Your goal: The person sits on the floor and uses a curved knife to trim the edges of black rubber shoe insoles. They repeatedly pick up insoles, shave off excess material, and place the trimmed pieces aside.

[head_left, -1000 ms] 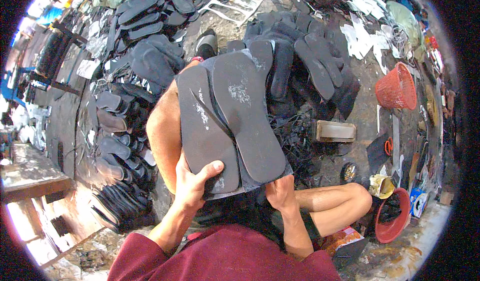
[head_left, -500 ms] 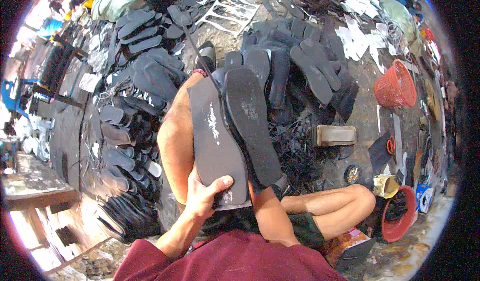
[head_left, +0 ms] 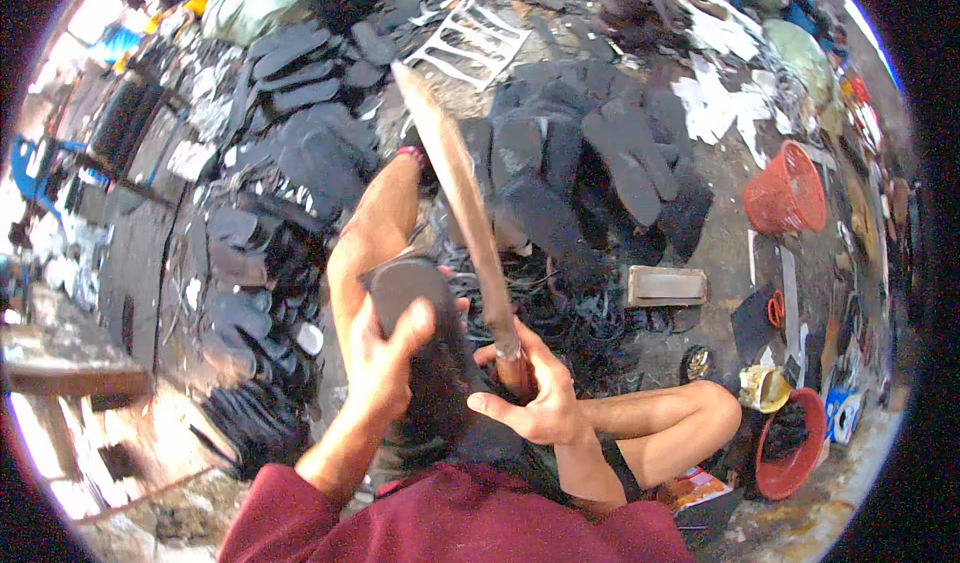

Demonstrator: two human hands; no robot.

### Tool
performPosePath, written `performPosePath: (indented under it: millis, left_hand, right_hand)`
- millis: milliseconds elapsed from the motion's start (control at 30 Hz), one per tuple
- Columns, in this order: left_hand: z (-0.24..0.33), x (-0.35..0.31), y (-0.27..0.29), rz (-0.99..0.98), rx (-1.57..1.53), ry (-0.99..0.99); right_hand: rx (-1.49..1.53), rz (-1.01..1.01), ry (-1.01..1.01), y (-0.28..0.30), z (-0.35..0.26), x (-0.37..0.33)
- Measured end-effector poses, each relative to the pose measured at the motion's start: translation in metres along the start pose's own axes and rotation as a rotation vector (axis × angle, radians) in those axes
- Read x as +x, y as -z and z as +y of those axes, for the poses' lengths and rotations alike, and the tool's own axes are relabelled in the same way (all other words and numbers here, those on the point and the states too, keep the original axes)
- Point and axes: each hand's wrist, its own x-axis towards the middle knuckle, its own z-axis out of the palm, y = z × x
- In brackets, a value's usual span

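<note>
My left hand [head_left: 382, 368] grips a dark foam shoe sole [head_left: 408, 291] over my lap, its thumb lying across the top face. The sole's lower part merges with other dark material on my lap. In my right hand [head_left: 548, 403] is a long knife [head_left: 462, 188], its wooden handle between the fingers and its broad blade pointing away from me, tilted to the left. The thumb of that hand sticks out toward the sole. The blade is apart from the sole.
Piles of dark soles [head_left: 620, 153] lie ahead, with more stacked at left [head_left: 250, 323]. Dark trimmings cover the floor in the middle. To the right are a pale rectangular block [head_left: 666, 287], red-handled scissors [head_left: 776, 309], a red basket [head_left: 785, 195] and a red tub [head_left: 797, 463].
The soles held up before me are lowered, and my left hand now holds one closer to my lap. My right hand has come into view with the knife, its broad blade face turned up.
</note>
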Motion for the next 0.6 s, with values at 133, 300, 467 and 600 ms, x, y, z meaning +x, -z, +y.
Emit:
performPosePath:
  millis: [133,300,467,600]
  left_hand:
    - [0.028,0.018,0.028,-0.154,0.06,0.169]
    - [0.032,0.002,0.061,-0.142,-0.082,0.44]
    - [0.026,0.001,0.064,-0.172,-0.1,0.473]
    - [0.019,0.002,0.059,-0.189,-0.002,0.447]
  right_hand:
    - [0.003,0.227,-0.122,0.005,0.031,-0.054]
    - [-0.612,0.209,0.148,0.004,0.076,-0.108]
    - [-0.549,0.202,0.063,-0.007,0.076,-0.125]
    - [-0.494,0.182,0.086,0.004,0.063,-0.077]
